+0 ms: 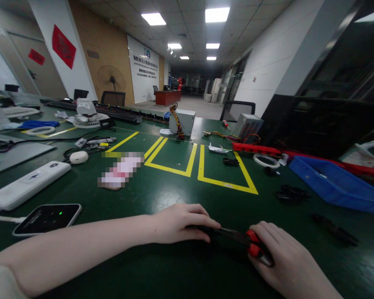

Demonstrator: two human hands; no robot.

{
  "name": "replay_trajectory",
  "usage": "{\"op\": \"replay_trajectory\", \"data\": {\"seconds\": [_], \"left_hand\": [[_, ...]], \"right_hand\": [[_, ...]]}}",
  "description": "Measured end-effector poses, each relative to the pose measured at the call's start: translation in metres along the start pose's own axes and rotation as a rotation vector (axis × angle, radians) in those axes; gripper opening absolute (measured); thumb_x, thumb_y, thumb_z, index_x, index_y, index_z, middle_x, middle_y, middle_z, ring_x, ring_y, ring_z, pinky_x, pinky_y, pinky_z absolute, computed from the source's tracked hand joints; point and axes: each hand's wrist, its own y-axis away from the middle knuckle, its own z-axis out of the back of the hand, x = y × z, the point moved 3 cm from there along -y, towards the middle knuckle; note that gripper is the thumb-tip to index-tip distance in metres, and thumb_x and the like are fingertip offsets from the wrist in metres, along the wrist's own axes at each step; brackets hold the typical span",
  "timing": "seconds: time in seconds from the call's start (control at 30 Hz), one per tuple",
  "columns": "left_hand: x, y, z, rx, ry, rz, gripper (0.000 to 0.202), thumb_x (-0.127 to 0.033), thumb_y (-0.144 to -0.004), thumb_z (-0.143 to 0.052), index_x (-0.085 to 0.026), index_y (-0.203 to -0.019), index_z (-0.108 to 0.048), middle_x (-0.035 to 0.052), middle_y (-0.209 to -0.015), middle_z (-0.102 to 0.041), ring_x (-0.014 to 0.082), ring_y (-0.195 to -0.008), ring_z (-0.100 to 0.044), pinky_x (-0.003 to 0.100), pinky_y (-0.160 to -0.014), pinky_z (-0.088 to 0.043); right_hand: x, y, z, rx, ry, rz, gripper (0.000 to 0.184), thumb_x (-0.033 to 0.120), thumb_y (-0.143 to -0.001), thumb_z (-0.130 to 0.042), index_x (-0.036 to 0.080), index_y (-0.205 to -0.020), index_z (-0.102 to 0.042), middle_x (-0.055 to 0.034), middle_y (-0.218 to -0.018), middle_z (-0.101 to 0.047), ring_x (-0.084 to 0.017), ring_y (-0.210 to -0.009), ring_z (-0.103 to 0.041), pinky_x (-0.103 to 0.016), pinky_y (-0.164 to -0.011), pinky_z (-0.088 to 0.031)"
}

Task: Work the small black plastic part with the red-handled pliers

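Observation:
My right hand (286, 257) is closed around the red-and-black handles of a pair of pliers (254, 245). The jaws of the pliers point left, toward the fingertips of my left hand (183, 222). Thumb and fingers of that hand pinch a small dark piece (202, 228), mostly hidden by the fingers and hard to tell from the dark table. The jaws meet or nearly meet this piece; whether they grip it cannot be seen. Both hands are low over the green tabletop (162, 270).
A blue tray (336, 185) and black cable bundles (291, 194) lie on the right. Yellow tape (171, 169) marks the table. Two power supply units (187, 120) (248, 126) stand at the back. A white power strip (28, 182), a black-topped device (46, 219) and a blurred-out phone-like object (120, 171) are left.

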Motion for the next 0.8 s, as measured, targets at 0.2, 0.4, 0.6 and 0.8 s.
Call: {"op": "replay_trajectory", "data": {"seconds": [0.2,0.4,0.6,0.8], "left_hand": [[-0.0013,-0.0002,0.0005,-0.016,0.001,-0.021,0.04,-0.02,-0.093,-0.063,-0.023,-0.132,-0.057,0.0092,-0.127,-0.057,0.021,-0.115,-0.059,0.034,-0.096,-0.052],[-0.0031,-0.0007,-0.0001,-0.029,-0.078,-0.018,0.039,-0.021,-0.092,-0.064,-0.026,-0.131,-0.059,0.0075,-0.125,-0.059,0.0216,-0.113,-0.06,0.035,-0.094,-0.051],[-0.0057,-0.0013,-0.0006,-0.008,0.026,0.046,0.039,-0.021,-0.092,-0.064,-0.025,-0.131,-0.059,0.0062,-0.123,-0.061,0.0191,-0.109,-0.062,0.032,-0.093,-0.051],[-0.0081,-0.002,-0.0002,0.014,0.07,0.063,0.036,-0.025,-0.094,-0.061,-0.024,-0.13,-0.059,0.0071,-0.121,-0.062,0.0193,-0.106,-0.062,0.033,-0.093,-0.051]], "right_hand": [[0.0008,-0.0003,0.0006,0.056,-0.073,-0.071,0.023,0.021,-0.073,-0.057,0.022,-0.097,-0.06,-0.0053,-0.085,-0.07,-0.02,-0.073,-0.066,-0.031,-0.064,-0.055],[0.0029,-0.0013,-0.001,0.124,-0.114,-0.124,0.021,0.02,-0.072,-0.056,0.022,-0.093,-0.058,-0.0045,-0.082,-0.067,-0.019,-0.07,-0.063,-0.029,-0.06,-0.052],[0.0065,-0.0051,0.0047,0.157,-0.114,-0.154,0.019,0.017,-0.072,-0.056,0.022,-0.09,-0.057,-0.0042,-0.082,-0.066,-0.018,-0.069,-0.061,-0.03,-0.061,-0.049],[0.0081,-0.0039,0.0074,0.16,-0.109,-0.167,0.021,0.018,-0.071,-0.056,0.022,-0.092,-0.058,-0.0057,-0.086,-0.067,-0.02,-0.075,-0.062,-0.032,-0.067,-0.049]]}}
